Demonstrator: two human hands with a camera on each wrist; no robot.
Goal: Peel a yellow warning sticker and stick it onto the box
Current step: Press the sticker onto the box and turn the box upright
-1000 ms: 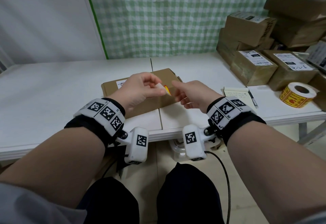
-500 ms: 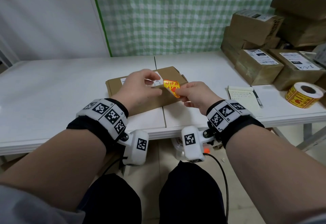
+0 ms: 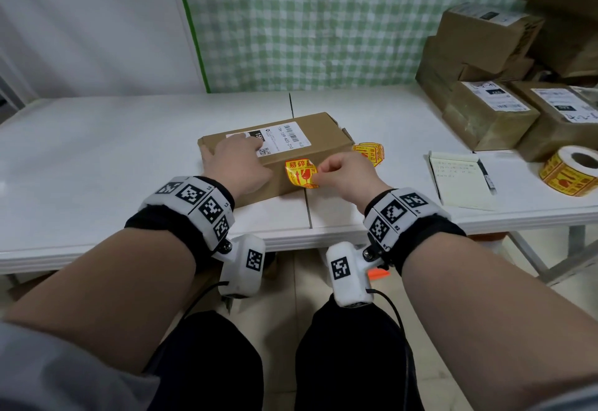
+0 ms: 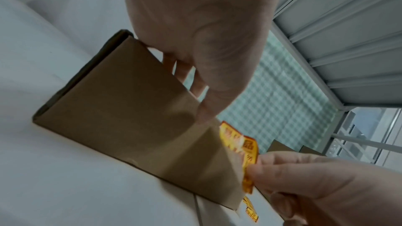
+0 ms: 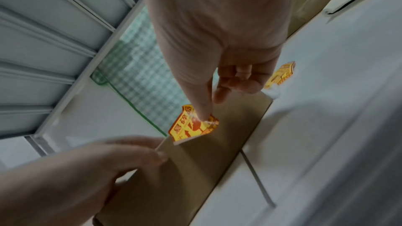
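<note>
A brown cardboard box (image 3: 323,138) with a white shipping label lies mid-table. My left hand (image 3: 246,158) rests on its top, fingers flat on the label and thumb at the near edge (image 4: 195,95). My right hand (image 3: 318,172) pinches the right edge of a yellow and red warning sticker (image 3: 299,174). The sticker lies against the box's near side face (image 4: 130,109), its top at the upper edge. In the right wrist view the thumb and forefinger (image 5: 212,107) pinch the sticker (image 5: 191,126), which stands partly off the cardboard (image 5: 206,169).
A short strip of yellow stickers (image 3: 369,151) lies on the white table (image 3: 97,151) just right of the box. Further right are a notepad (image 3: 459,180) with a pen (image 3: 485,174), a sticker roll (image 3: 569,171) and stacked parcels (image 3: 492,112).
Both hands held the sticker and its backing above the box. Now my left hand has come down onto the box top, and my right hand has brought the peeled sticker to the near side.
</note>
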